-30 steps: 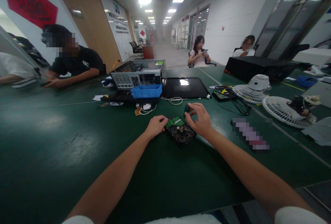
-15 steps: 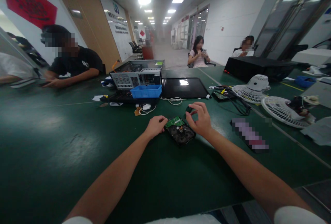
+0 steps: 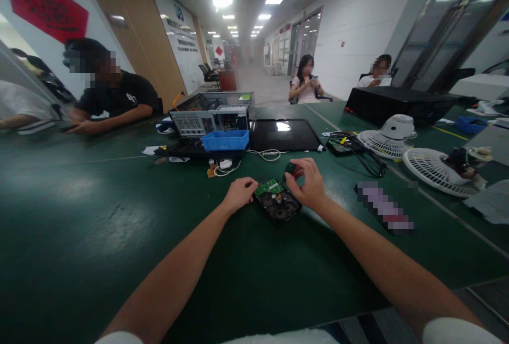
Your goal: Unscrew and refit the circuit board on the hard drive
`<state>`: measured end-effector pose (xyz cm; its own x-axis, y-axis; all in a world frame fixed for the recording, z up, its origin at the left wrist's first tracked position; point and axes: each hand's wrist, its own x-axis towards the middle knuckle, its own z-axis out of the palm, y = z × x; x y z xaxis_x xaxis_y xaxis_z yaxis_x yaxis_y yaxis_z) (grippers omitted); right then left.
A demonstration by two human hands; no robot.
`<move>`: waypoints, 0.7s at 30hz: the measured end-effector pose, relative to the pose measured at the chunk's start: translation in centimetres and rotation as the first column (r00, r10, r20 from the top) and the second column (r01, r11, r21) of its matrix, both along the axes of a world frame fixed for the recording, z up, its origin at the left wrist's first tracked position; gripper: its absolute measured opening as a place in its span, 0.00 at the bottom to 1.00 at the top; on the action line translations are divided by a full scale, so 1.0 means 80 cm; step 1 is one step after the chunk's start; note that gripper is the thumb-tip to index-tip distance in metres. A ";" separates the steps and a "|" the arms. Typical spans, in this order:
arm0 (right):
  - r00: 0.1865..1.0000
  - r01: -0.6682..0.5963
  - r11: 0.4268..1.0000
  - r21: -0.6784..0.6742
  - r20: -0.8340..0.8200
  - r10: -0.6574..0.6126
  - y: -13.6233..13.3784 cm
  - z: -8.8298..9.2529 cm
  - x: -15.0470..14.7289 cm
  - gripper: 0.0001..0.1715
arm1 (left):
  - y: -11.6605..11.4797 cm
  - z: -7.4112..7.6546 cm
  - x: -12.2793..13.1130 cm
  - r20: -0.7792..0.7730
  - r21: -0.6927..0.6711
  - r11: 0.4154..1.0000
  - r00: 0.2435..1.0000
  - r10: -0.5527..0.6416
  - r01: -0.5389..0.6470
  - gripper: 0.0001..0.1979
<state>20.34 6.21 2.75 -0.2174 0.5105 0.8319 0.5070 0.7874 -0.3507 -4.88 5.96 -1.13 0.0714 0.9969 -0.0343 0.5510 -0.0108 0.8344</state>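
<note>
A hard drive (image 3: 280, 207) lies on the green table, its underside up, with a green circuit board (image 3: 271, 187) at its far end and a black metal body. My left hand (image 3: 240, 194) is closed at the drive's far left corner, thumb and fingers pinching its edge. Over the drive's right side, my right hand (image 3: 306, 182) is curled, with thumb and forefinger closed around something small and dark. What that dark thing is, I cannot make out.
Beyond the drive stand an opened computer case (image 3: 210, 116), a blue tray (image 3: 225, 141) and a black panel (image 3: 284, 135). To the right are cables (image 3: 363, 159), fan parts (image 3: 431, 169), a blurred-out phone-shaped thing (image 3: 384, 207) and a black box (image 3: 400, 104). Several people sit around the table.
Almost nothing differs. Both hands and the hard drive keep their places, and the view has shifted only very slightly.
</note>
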 end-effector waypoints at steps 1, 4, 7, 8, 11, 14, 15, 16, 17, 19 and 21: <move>1.000 -0.007 1.000 -0.003 0.004 0.007 0.000 0.000 0.000 0.24 | 0.000 0.000 0.000 -0.001 0.002 1.000 1.000 0.000 0.000 0.16; 1.000 0.005 1.000 0.006 0.006 -0.005 0.000 0.001 0.000 0.24 | 0.000 0.000 0.001 -0.012 0.000 1.000 1.000 0.007 -0.007 0.16; 0.999 0.026 0.999 0.034 -0.020 -0.025 0.001 0.001 -0.002 0.24 | -0.001 0.001 0.001 -0.009 0.001 1.000 1.000 0.009 -0.009 0.16; 0.999 0.025 0.999 0.041 -0.034 -0.023 0.001 0.001 -0.002 0.24 | -0.001 0.001 0.001 -0.005 0.003 1.000 1.000 0.008 -0.008 0.16; 0.998 -0.012 0.999 0.045 -0.059 0.015 0.002 0.000 -0.003 0.24 | -0.001 0.001 0.002 -0.007 0.008 1.000 1.000 0.011 -0.011 0.16; 0.995 -0.076 0.996 0.040 -0.067 0.079 0.003 -0.003 -0.004 0.25 | -0.001 0.001 0.001 -0.012 -0.002 1.000 1.000 0.010 -0.010 0.16; 0.993 -0.093 0.995 0.037 -0.074 0.096 0.004 -0.005 -0.005 0.25 | -0.001 0.001 0.001 -0.011 -0.005 1.000 1.000 0.010 -0.010 0.15; 0.991 -0.103 0.994 0.036 -0.082 0.106 0.005 -0.007 -0.005 0.25 | -0.001 0.001 0.001 -0.010 -0.006 1.000 1.000 0.011 -0.012 0.15; 0.990 -0.103 0.994 0.036 -0.088 0.106 0.006 -0.008 -0.006 0.25 | -0.001 0.001 0.001 -0.010 -0.004 1.000 1.000 0.014 -0.014 0.15; 0.993 -0.076 0.996 0.040 -0.088 0.079 0.008 -0.010 -0.006 0.24 | -0.001 0.002 0.002 -0.012 -0.003 1.000 1.000 0.012 -0.012 0.15; 0.997 -0.033 0.998 0.046 -0.070 0.036 0.008 -0.009 -0.005 0.23 | -0.001 0.003 0.002 -0.010 -0.001 1.000 1.000 0.010 -0.010 0.15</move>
